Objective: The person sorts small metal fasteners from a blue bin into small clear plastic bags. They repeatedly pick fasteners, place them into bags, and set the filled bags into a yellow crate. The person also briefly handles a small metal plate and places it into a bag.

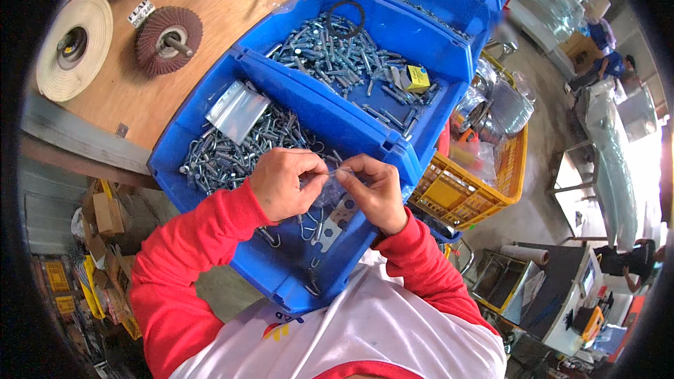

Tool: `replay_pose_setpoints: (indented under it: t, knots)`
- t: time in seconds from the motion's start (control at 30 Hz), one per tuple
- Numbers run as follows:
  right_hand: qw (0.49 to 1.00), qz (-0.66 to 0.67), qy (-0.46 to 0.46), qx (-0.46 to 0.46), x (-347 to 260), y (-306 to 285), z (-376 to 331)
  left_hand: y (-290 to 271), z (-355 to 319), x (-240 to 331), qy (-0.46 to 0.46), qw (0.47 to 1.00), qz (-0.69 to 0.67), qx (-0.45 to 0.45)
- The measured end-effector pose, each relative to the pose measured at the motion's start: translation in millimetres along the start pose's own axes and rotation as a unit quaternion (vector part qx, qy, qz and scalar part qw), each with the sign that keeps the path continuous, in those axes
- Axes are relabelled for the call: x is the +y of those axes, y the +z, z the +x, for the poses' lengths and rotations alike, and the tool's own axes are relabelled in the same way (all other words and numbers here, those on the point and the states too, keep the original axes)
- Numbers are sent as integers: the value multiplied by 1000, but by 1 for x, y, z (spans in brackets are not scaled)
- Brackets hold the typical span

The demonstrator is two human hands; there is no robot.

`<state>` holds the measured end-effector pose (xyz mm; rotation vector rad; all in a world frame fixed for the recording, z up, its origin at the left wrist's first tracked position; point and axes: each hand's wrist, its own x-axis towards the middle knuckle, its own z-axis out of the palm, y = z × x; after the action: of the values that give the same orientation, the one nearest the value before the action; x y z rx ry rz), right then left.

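Observation:
Over the front blue bin (281, 288), my left hand (286, 181) and my right hand (375, 191) meet fingertip to fingertip. Both pinch the top edge of a clear plastic bag (328, 195), which hangs below the fingers; its contents are hard to make out. Beneath them the bin holds a heap of metal hook bolts (225, 156). A stack of flat clear bags (237, 112) lies on the heap, left of my hands. Near my right wrist, a flat metal plate with cut-outs (331, 228) rests in the bin's front part, with several loose hooks beside it.
Behind stands another blue bin (428, 49) of metal fasteners with a small yellow box (415, 78) and a black ring (346, 19). Abrasive wheels (168, 40) sit on the wooden board (210, 0) at left. A yellow crate (460, 193) stands at right; people are in the background.

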<state>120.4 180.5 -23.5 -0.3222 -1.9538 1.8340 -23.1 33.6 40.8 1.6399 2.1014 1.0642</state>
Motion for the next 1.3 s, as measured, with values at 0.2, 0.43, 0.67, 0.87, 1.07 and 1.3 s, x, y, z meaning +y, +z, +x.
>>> replay_pose_setpoints:
  t: [0.2, 0.43, 0.67, 0.87, 1.07, 1.3]
  knots:
    - [999, -20, 1, 42, -4, -2, -3, -4, -4, -2, -35, 999, 21, -5]
    - [995, 40, 21, 91, -6, -4, -8, -6, -6, -7, 37, 998, 46, 17]
    - [991, 48, -36, 119, -3, -3, -9, -10, -12, -14, 55, 994, 93, 25]
    - [991, 83, -47, 96, 8, -6, -14, -19, -18, -9, 16, 992, 124, 30]
    - [988, 139, -40, 58, -2, -5, -13, -25, -19, 3, 24, 987, 115, 109]
    - [983, 159, -87, -33, -73, -52, -11, -27, -16, 55, 99, 986, 59, 123]
